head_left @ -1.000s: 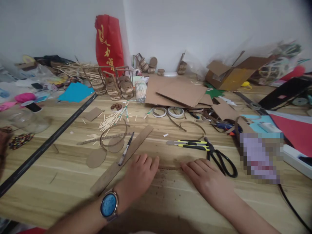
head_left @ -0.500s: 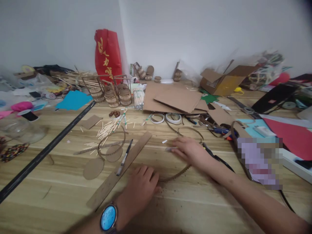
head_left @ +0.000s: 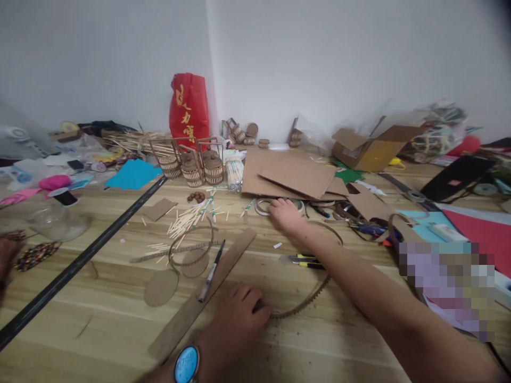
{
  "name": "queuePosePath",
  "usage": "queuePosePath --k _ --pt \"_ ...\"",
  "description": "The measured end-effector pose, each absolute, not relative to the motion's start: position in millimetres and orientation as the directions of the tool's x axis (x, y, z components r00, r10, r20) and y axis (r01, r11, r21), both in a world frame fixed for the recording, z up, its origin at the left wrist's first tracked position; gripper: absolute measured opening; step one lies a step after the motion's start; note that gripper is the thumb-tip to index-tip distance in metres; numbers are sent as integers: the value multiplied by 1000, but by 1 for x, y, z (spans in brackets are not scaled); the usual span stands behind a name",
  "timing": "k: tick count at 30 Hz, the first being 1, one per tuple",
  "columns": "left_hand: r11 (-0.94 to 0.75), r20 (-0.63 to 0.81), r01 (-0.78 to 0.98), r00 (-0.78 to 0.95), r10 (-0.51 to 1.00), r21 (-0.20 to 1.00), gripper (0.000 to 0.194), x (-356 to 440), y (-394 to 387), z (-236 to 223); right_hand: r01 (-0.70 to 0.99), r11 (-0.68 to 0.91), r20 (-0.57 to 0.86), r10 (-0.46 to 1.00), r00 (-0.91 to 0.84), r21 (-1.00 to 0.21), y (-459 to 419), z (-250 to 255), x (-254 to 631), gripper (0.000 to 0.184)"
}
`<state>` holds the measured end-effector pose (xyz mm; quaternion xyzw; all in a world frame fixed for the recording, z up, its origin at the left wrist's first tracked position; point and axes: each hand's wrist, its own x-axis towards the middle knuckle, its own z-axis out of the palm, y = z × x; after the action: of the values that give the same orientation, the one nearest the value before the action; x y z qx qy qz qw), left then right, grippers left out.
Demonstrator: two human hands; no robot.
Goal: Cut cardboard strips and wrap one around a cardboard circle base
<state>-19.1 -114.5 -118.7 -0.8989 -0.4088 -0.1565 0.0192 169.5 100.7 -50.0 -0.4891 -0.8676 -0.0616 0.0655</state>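
My left hand (head_left: pixel 243 314), with a watch (head_left: pixel 186 365) on its wrist, rests on the table with curled fingers on the near end of a thin curved corrugated cardboard strip (head_left: pixel 305 304). A flat cardboard strip (head_left: pixel 235 252) lies beside it, with a pen (head_left: pixel 211 271) on top. My right hand (head_left: pixel 288 215) reaches forward, its fingers bent around a roll of tape (head_left: pixel 299 204) that they partly cover. Touching its left side is another tape roll (head_left: pixel 262 207). Under my right forearm lies a yellow and black utility knife (head_left: pixel 305 261).
Cardboard sheets (head_left: pixel 287 173) lie behind the tape. Small stick baskets (head_left: pixel 192 170) and a red bag (head_left: pixel 189 111) stand at the back. Loose sticks (head_left: pixel 186 221), cardboard discs (head_left: pixel 161 288) and a strip ring (head_left: pixel 171 252) are left of centre. Another person's hand (head_left: pixel 8 258) shows at the left edge.
My right hand has left the utility knife, which now lies on the table, and has moved forward to the tape rolls. My left hand stays at the curved strip. The view has tilted up slightly.
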Motion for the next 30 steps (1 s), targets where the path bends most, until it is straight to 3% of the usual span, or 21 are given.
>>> queuePosePath --k 4,8,12,14,16,18,20,24,27,30 --pt "-681 306 725 628 716 105 6 -20 -114 -116 835 535 237 834 -498 -128 74 -44 174 22" --pt "-742 324 661 682 656 110 6 -22 -114 -113 733 549 262 836 -483 -401 32 -43 185 16" --pt "-771 366 626 693 621 123 12 -22 -115 -110 594 445 275 892 -358 -670 -15 -46 203 26" --pt "-776 386 613 687 616 147 20 -21 -117 -105 479 357 243 927 -285 -801 -38 -46 209 32" --pt "-771 414 611 664 623 180 29 -21 -118 -96 155 126 96 978 -187 -980 -61 -47 210 30" --pt "-758 467 618 619 632 208 26 -19 -121 -84 -254 -171 -128 976 -175 -952 -81 -49 206 31" --pt "-734 503 629 562 657 256 25 -17 -125 -72 -478 -352 -272 935 -229 -805 -96 -52 200 33" --pt "-666 539 623 423 728 410 24 -9 -132 -53 -576 -420 -319 907 -274 -701 -113 -58 187 27" --pt "-622 553 623 339 761 474 23 -1 -133 -48 -548 -422 -299 905 -303 -722 -117 -62 182 28" --pt "-585 459 661 383 802 470 21 7 -131 -48 -503 -408 -266 906 -330 -762 -120 -65 180 33"
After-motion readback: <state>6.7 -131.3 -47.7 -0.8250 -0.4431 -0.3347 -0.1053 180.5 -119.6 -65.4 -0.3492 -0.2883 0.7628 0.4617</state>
